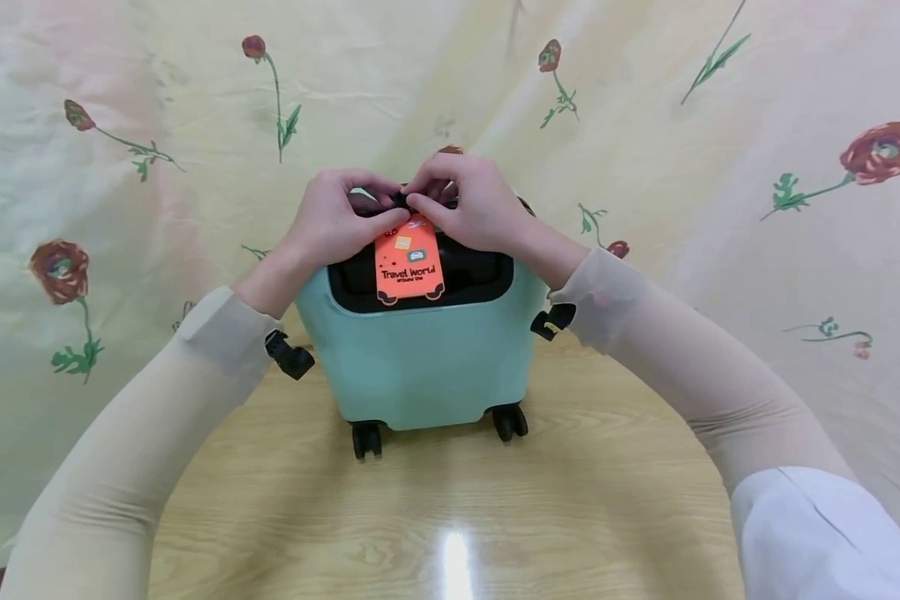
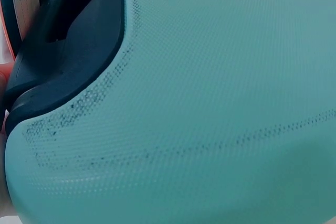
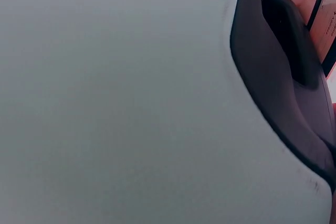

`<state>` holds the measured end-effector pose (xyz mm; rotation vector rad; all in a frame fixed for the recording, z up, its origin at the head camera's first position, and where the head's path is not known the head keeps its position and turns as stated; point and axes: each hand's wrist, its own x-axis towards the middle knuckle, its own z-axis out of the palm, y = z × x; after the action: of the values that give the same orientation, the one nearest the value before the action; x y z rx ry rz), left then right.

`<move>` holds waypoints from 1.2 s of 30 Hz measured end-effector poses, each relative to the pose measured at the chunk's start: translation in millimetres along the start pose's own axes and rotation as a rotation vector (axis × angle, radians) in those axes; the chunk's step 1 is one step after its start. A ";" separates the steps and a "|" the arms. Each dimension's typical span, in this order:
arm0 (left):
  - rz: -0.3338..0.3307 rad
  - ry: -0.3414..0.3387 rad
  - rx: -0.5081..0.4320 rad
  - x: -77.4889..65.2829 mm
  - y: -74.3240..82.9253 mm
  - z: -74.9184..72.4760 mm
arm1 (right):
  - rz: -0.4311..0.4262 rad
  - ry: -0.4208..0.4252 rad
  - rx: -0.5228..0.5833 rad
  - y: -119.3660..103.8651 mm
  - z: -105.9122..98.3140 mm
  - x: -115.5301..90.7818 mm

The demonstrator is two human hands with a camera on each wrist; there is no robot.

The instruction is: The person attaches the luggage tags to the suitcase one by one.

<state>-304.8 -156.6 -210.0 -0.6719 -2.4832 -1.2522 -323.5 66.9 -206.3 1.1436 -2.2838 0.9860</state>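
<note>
**Q:** Hands first. What do I log?

**A:** Head view, upper middle of the frame. I see the left hand (image 1: 333, 217) curled, thumb and fingertips in a narrow pinch on a small black strap (image 1: 401, 200); the right hand (image 1: 480, 200) pinches it from the opposite side. The fingertips nearly meet, so I cannot tell whether the strap is looped or fastened.

**Q:** And below the fingers?

**A:** A flat, orange, rectangular luggage tag (image 1: 411, 262) lettered "Travel World", just above and left of the frame's centre, printed face towards me. My wrist views catch only its other side, upper left in one, upper right in the other.

**Q:** How would I do this well?

**A:** My judgement: the step is working the strap. I'd anchor with the left fingertips, make small moves with the right, and let the tag hang straight so nothing twists. A hard tug could slip the pinch.

**Q:** Surroundings?

**A:** Behind the tag, a glossy black moulded panel (image 1: 476, 267) set into a mint-green hard-shell suitcase (image 1: 435, 358). It stands mid-frame on black wheels (image 1: 367, 439), over a pale wood-grain surface (image 1: 450, 500); a cream floral cloth (image 1: 195, 67) fills the upper frame. The wheels might roll, so I'd press lightly.
</note>
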 end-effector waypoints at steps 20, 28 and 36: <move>-0.002 -0.010 -0.003 -1.9 -1.4 -0.2 | -0.082 -0.013 0.014 6.7 0.4 5.2; 0.007 -0.012 -0.022 -1.2 -1.7 -1.0 | -0.068 -0.007 0.016 6.6 -0.9 6.1; 0.009 -0.017 -0.035 -0.8 -2.8 -0.2 | -0.055 -0.004 0.011 7.2 -0.6 6.1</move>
<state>-305.5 -158.5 -212.1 -0.7052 -2.4741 -1.2950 -332.9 67.1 -205.1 1.2069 -2.2399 0.9773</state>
